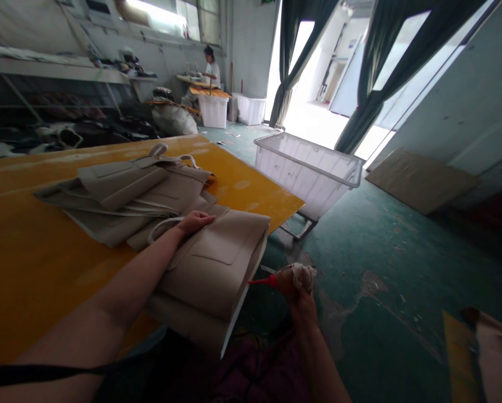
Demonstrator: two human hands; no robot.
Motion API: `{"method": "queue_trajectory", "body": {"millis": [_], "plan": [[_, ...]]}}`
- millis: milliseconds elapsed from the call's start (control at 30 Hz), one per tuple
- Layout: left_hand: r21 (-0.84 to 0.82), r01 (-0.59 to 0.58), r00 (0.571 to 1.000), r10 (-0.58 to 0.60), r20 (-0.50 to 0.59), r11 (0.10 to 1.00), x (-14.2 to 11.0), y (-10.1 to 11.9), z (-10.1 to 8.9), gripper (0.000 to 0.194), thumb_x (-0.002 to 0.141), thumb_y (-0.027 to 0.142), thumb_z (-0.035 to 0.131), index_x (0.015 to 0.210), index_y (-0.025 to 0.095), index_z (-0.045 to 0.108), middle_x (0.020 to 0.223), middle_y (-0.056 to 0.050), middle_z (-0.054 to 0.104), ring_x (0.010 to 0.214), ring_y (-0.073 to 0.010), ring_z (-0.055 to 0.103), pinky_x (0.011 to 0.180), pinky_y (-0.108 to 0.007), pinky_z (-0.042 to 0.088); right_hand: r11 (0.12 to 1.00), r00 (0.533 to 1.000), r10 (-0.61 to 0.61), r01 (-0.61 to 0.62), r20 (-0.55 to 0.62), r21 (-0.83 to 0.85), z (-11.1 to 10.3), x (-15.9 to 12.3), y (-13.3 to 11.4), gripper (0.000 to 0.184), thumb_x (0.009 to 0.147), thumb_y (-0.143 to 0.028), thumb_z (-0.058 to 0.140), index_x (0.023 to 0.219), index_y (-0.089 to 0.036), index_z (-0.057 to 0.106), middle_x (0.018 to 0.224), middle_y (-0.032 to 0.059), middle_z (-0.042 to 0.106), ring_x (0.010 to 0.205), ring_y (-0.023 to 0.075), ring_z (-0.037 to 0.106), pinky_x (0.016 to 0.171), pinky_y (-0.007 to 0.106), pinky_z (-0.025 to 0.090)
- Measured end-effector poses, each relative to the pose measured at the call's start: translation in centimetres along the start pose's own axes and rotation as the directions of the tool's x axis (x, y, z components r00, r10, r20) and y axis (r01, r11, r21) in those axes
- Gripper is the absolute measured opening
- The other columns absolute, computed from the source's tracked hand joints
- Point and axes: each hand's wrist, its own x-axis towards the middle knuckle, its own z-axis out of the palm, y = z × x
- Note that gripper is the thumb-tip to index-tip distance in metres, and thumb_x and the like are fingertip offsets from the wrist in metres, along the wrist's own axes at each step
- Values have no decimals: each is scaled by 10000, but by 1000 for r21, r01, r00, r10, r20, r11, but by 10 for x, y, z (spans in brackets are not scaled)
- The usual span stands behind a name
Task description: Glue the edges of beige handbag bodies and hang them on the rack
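My left hand (196, 222) lies on top of a beige leather-like bag piece (225, 246), its fingers stretched out over the surface. This piece has a stitched pocket outline, and its right side hangs past the table edge with the layers parted. In my right hand (303, 299) is a squeeze bottle (286, 281) with a red nozzle and a pale cloth wrapped around it. The nozzle tip points left, at the open edge of the bag piece; whether it touches cannot be told. Behind my left hand lies a pile of similar beige bag pieces (141, 182) with pale handles.
The yellow table (251, 187) ends just right of the work. A white plastic bin (305, 173) stands beyond its right corner. Another person (211, 70) sits at the back near more bins (212, 111). Brown and yellow sheets (460, 347) show at lower right.
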Motion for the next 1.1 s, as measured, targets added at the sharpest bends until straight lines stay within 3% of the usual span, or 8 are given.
{"method": "queue_trajectory", "body": {"millis": [200, 500, 733, 867, 1000, 1100], "plan": [[-30, 12, 1000, -11, 10, 999, -1, 1, 0, 526, 474, 647, 850, 543, 156, 678, 493, 6, 579, 505, -109, 457, 517, -247, 340, 999, 999, 41, -41, 2, -28, -7, -23, 10, 684, 548, -300, 914, 1168, -353, 630, 1073, -32, 732, 921, 222, 725, 814, 400, 620], [-3, 2, 1000, -2, 16, 1000, -4, 5, 1, 482, 564, 585, 850, 502, 155, 640, 469, 13, 527, 488, -100, 423, 504, -250, 313, 990, 992, 110, -115, -55, -82, -36, -68, 36, 715, 570, -340, 925, 1221, -368, 633, 1048, -63, 731, 945, 160, 695, 852, 286, 577], [8, 12, 1000, -11, -16, 1000, -2, 4, 3, 454, 576, 557, 860, 529, 150, 667, 492, 5, 566, 506, -110, 454, 515, -252, 330, 974, 973, 218, -221, -74, -43, -41, -99, 39, 645, 561, -371, 947, 1137, -340, 657, 1079, -36, 740, 938, 198, 717, 862, 369, 604], [1, 22, 1000, -22, -2, 1000, -1, 2, 1, 466, 584, 579, 855, 560, 147, 680, 519, -1, 590, 519, -120, 482, 525, -253, 353, 975, 974, 213, -217, -79, -52, -44, -113, 40, 691, 563, -361, 951, 1180, -389, 641, 1095, -62, 735, 967, 191, 713, 853, 340, 609], [20, 20, 1000, -20, 14, 1000, -1, 0, -1, 503, 565, 628, 837, 557, 150, 678, 502, 1, 570, 499, -118, 464, 507, -255, 338, 978, 968, 208, -205, -142, 36, -46, -101, 35, 699, 540, -367, 972, 1166, -375, 661, 1077, -51, 738, 938, 188, 716, 813, 324, 618], [43, 17, 999, -18, 26, 999, 0, -1, -3, 531, 534, 662, 836, 566, 153, 687, 507, 2, 581, 507, -123, 473, 512, -252, 342, 986, 977, 159, -148, -144, 81, -44, -63, 25, 703, 512, -367, 990, 1140, -344, 674, 1087, -40, 741, 935, 208, 724, 819, 364, 624]]}}
